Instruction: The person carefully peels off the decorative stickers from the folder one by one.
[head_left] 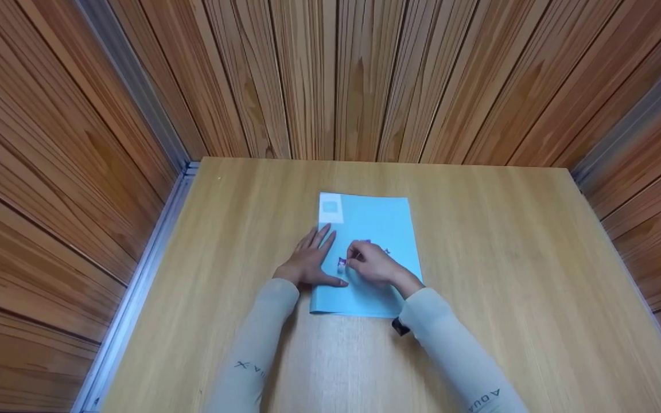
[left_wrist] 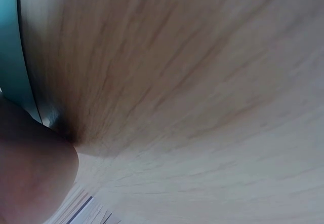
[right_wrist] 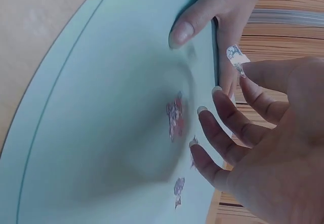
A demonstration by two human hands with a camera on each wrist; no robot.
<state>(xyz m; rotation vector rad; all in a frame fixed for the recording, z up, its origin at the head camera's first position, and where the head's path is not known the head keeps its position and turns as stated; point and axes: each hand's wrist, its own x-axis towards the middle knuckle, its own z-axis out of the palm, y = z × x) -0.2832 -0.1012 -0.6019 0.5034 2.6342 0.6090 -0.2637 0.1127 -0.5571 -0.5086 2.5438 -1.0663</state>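
Note:
A light-blue folder (head_left: 376, 218) lies on the table with a white label (head_left: 338, 219) at its upper left corner. My left hand (head_left: 307, 261) rests spread over the folder's left edge, its thumb (right_wrist: 190, 26) extended across the cover. Between thumb and index finger, my right hand (head_left: 373, 264) pinches a small sticker (right_wrist: 236, 58), held just above the cover; its other fingers are spread. Several small purple stickers (right_wrist: 174, 116) are on the cover beneath that hand. Only part of the left hand (left_wrist: 35, 168) and the folder's edge (left_wrist: 15, 67) show in the left wrist view.
The folder sits near the middle of a light wooden table (head_left: 514, 269). Wood-plank walls (head_left: 359, 80) stand behind and at both sides, with a metal rail (head_left: 135, 298) along the left edge. A small black object (head_left: 400, 327) is at the right cuff.

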